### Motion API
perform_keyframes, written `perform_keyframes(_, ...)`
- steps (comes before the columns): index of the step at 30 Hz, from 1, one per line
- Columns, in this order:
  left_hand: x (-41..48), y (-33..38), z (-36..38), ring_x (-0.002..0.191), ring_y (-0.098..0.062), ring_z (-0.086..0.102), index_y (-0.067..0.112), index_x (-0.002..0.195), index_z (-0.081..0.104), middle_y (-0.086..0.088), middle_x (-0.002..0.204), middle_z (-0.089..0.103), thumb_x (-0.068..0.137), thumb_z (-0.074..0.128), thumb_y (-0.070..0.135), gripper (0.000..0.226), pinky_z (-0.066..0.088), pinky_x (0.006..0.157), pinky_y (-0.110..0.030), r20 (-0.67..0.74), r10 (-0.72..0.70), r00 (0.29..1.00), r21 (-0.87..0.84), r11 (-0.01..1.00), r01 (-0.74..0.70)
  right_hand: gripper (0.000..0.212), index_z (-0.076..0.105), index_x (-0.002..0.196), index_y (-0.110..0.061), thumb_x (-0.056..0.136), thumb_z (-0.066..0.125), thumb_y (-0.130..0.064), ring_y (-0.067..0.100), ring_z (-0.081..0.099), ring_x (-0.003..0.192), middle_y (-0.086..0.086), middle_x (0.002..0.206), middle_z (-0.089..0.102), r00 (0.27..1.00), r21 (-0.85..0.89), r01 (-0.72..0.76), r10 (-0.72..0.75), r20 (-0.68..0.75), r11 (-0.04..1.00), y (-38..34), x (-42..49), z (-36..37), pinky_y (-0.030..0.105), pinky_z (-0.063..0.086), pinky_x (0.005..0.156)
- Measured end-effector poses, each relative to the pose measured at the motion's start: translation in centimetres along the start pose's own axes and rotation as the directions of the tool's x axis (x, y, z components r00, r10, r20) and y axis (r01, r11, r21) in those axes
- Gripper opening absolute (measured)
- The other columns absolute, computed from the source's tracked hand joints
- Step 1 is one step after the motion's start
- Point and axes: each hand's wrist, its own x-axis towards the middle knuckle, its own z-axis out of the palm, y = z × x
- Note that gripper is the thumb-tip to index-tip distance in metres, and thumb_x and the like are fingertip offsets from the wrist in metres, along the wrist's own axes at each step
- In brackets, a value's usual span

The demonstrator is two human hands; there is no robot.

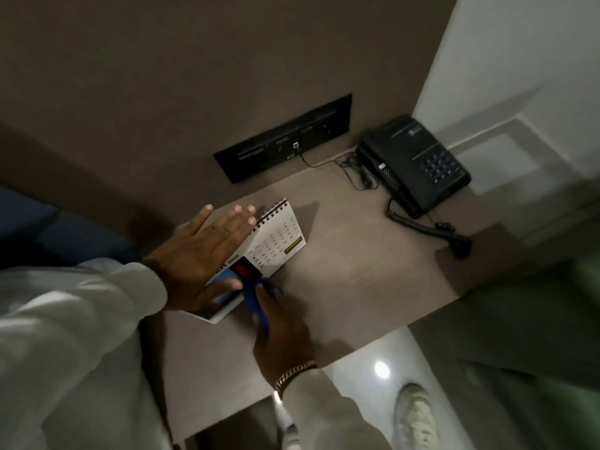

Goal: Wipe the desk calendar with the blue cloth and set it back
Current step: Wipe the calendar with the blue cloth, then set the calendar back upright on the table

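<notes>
left hand (198,254) flat on calendar (276,241), right hand (282,332) pressing blue cloth (255,303).

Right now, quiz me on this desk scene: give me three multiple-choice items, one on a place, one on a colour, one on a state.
1. Where does the telephone sit on the desk?
A. At the far right corner, by the wall
B. On top of the calendar
C. At the near left edge

2. What colour is the cloth?
A. Yellow
B. Blue
C. Red

3. How is the left hand placed?
A. Clenched in a fist in the air
B. Gripping the phone's handset
C. Spread flat on the desk calendar

Answers: 1 A, the phone stands beside the white wall, its cord trailing forward. 2 B, the cloth under the right hand is deep blue. 3 C, the fingers are splayed, covering the calendar's left part.
</notes>
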Motion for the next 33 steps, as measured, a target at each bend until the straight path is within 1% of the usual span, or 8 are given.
perform_keyframes(6,0.2,3.8,-2.1,0.149,-0.032,0.024,0.007,0.153,0.02,-0.017,0.161,0.022,0.09,0.029,0.061,0.084,0.016,0.119,-0.055,-0.038,-0.171,0.985,-0.034,0.985,0.17,0.047,0.034,0.147,-0.02,0.101,0.037,-0.025,0.029,0.031,0.145,0.014,0.158,0.03,0.994,-0.4,0.102,-0.073,0.087,0.911,4.3,-0.9,-12.8,0.032,0.028,0.117)
perform_keyframes(8,0.5,6.5,-2.2,0.149,-0.034,0.023,0.003,0.152,0.022,-0.02,0.161,0.022,0.092,0.026,0.059,0.082,0.016,0.119,-0.056,-0.099,-0.267,0.959,-0.116,0.96,0.255,0.049,0.036,0.146,-0.018,0.098,0.045,-0.016,0.033,0.032,0.144,0.018,0.157,0.029,0.991,-0.499,0.115,-0.065,0.117,0.859,5.8,-0.1,-16.2,0.035,0.03,0.116)
perform_keyframes(12,1.5,13.8,-0.2,0.151,-0.036,0.017,0.001,0.152,0.022,-0.019,0.162,0.018,0.093,0.027,0.056,0.08,0.015,0.12,-0.055,-0.083,-0.47,0.879,-0.347,0.84,0.416,0.057,0.057,0.131,-0.005,0.076,0.072,0.001,0.05,0.052,0.124,0.031,0.137,0.052,0.98,-0.632,0.197,-0.159,0.117,0.75,8.0,2.0,-19.3,0.051,0.052,0.094)
perform_keyframes(15,2.7,18.7,3.0,0.153,-0.033,0.008,0.005,0.154,0.015,-0.015,0.164,0.008,0.092,0.028,0.056,0.082,0.01,0.122,-0.051,0.022,-0.613,0.79,-0.475,0.689,0.548,0.054,0.049,0.138,-0.009,0.087,0.062,-0.001,0.047,0.036,0.138,0.028,0.147,0.041,0.975,-0.654,0.222,-0.167,0.147,0.723,9.8,3.4,-19.3,0.052,0.044,0.106)
perform_keyframes(18,3.6,21.9,6.6,0.153,-0.028,-0.001,0.007,0.155,0.011,-0.013,0.165,0.004,0.091,0.026,0.057,0.082,0.002,0.123,-0.049,0.126,-0.717,0.685,-0.522,0.539,0.661,0.051,0.052,0.137,-0.009,0.089,0.066,-0.022,0.046,0.037,0.137,0.028,0.145,0.044,0.956,-0.663,0.261,-0.283,0.078,0.701,12.7,4.0,-18.2,0.053,0.041,0.108)
perform_keyframes(23,4.4,24.1,10.3,0.154,-0.029,0.006,0.007,0.154,0.016,-0.013,0.165,0.01,0.092,0.031,0.056,0.081,0.005,0.122,-0.053,0.202,-0.793,0.574,-0.442,0.449,0.776,0.08,0.024,0.15,-0.022,0.087,0.039,-0.068,0.041,0.015,0.147,0.02,0.159,0.023,0.965,-0.76,0.243,-0.233,0.123,0.603,15.2,4.5,-16.6,0.058,0.024,0.113)
perform_keyframes(29,2.9,23.6,9.2,0.153,-0.023,-0.004,0.012,0.155,0.011,-0.008,0.166,0.004,0.091,0.022,0.062,0.082,-0.002,0.122,-0.051,0.257,-0.817,0.516,-0.484,0.354,0.801,0.094,0.002,0.152,-0.029,0.077,0.017,-0.084,0.036,-0.005,0.15,0.013,0.164,0.0,0.97,-0.797,0.2,-0.003,0.241,0.57,13.2,4.6,-17.4,0.064,0.012,0.116)
perform_keyframes(33,-1.1,22.8,6.5,0.152,-0.022,-0.008,0.019,0.155,0.008,-0.006,0.166,0.003,0.091,0.025,0.059,0.077,-0.008,0.121,-0.045,0.323,-0.883,0.342,-0.612,0.081,0.787,0.092,-0.002,0.151,-0.034,0.077,0.022,-0.083,0.032,-0.004,0.15,0.008,0.165,0.0,0.973,-0.717,0.171,-0.001,0.232,0.676,8.2,5.2,-18.2,0.061,0.009,0.118)
